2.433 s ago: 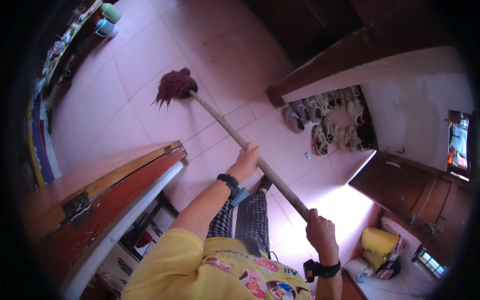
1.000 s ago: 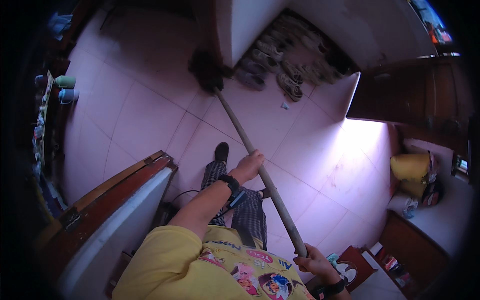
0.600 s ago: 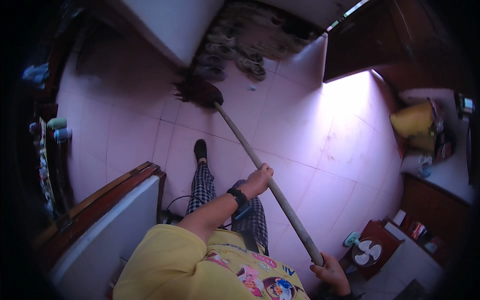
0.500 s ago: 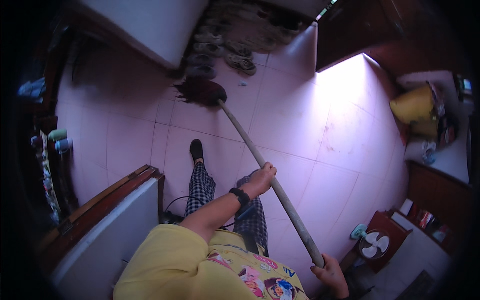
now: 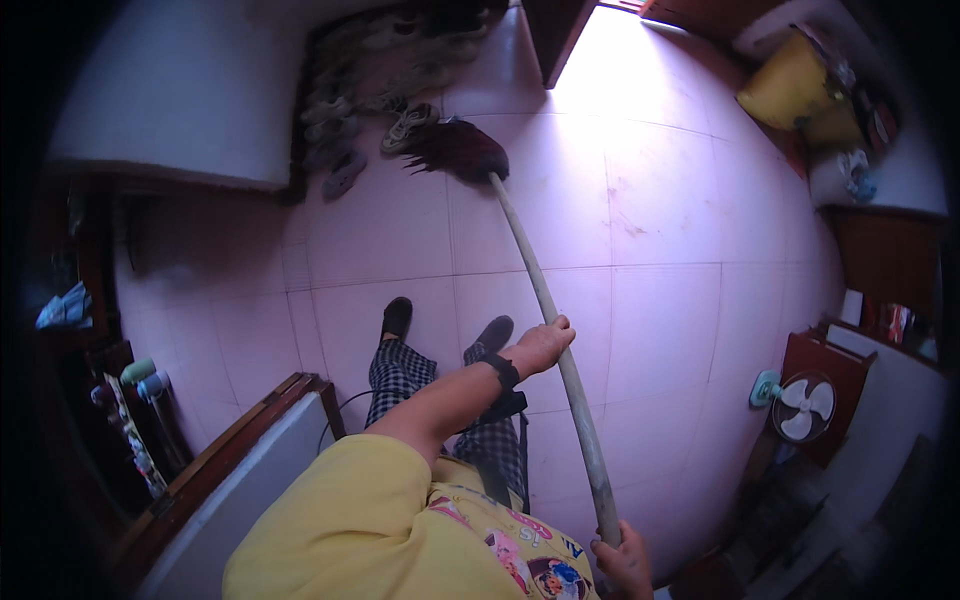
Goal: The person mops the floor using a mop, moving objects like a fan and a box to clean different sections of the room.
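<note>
A mop with a long greyish handle (image 5: 578, 420) and a dark red, ragged head (image 5: 465, 152) slants across the view. Its head rests on the pale pink tiles at the far side, close against a laced shoe (image 5: 410, 128). My left hand (image 5: 545, 343) is wrapped round the middle of the handle, with a black band on that wrist. Lower down, my right hand (image 5: 626, 560) grips the handle near its top end, by the lower edge of the view.
Several pairs of shoes (image 5: 338, 172) stand beside a white wall (image 5: 190, 100) at the far left. An open dark door (image 5: 550, 35) lets in bright light. To the right are a yellow cushion (image 5: 785, 85) and a fan (image 5: 803, 406). A wood-topped low partition (image 5: 235, 455) is at my left.
The mop head has moved to the right across the tiles, from below the shoes to beside the laced one. My view has shifted, and my other foot now shows.
</note>
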Tool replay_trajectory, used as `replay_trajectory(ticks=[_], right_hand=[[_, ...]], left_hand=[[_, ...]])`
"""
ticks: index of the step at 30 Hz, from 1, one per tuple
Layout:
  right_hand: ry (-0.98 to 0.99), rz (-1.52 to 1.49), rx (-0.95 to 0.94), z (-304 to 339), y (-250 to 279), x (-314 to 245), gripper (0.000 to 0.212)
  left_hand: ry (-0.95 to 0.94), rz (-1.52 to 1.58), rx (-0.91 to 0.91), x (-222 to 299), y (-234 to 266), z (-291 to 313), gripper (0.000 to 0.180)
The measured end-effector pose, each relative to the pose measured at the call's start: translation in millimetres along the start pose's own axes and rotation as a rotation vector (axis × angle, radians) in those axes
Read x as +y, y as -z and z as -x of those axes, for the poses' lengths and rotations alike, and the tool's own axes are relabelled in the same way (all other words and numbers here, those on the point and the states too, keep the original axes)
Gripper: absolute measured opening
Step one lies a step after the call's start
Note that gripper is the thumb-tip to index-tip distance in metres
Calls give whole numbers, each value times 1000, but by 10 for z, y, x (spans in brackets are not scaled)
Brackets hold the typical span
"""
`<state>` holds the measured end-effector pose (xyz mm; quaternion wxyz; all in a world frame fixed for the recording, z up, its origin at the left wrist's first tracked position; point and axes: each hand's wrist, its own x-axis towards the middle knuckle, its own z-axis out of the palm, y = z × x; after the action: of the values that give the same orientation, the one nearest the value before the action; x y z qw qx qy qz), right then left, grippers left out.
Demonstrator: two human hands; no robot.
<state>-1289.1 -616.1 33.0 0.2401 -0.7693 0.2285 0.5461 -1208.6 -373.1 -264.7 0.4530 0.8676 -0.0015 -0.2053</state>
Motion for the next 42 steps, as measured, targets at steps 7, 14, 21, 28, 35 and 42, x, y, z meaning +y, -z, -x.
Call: replay_trajectory(ticks=[7,14,21,28,35,42], right_hand=[[104,88,198,320,-330,746,37],[27,169,399,819,-222,1192,36],[361,567,698,858,708,796,27],[478,1060,432,539,970,-1231,56],[782,1319,355,585,1204,-2693,46],[1010,1419,82,-59,428,-3637,33]], left_hand=[[-234,-195,-170,311,-462,-478,9],[-442,-390,-279,1130,-750,-501,7],[-336,-148,-50,1445,-418,-623,9],[20,50,133,535,506,-633,11],[227,263,399,276,1209,-336,16],[535,245,680,-913,1481,462,14]])
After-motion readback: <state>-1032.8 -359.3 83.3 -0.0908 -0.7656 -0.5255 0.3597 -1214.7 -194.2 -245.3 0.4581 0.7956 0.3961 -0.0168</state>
